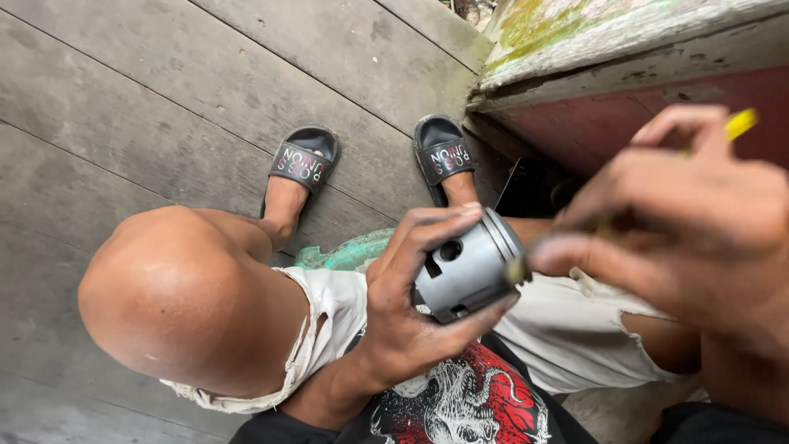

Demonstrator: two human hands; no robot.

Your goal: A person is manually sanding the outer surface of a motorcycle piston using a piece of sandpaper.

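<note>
Under me are the grey floor planks (164,107) and my two black sandals (302,160). My left hand (411,321) is closed around a grey metal piston (468,267), holding it above my lap; its long axis points up and to the right, with the crown toward my right hand (682,222). That hand is very near and blurred, its fingers pinching what seems a thin tool with a yellow end (740,123). The tip touches the piston's crown edge.
</note>
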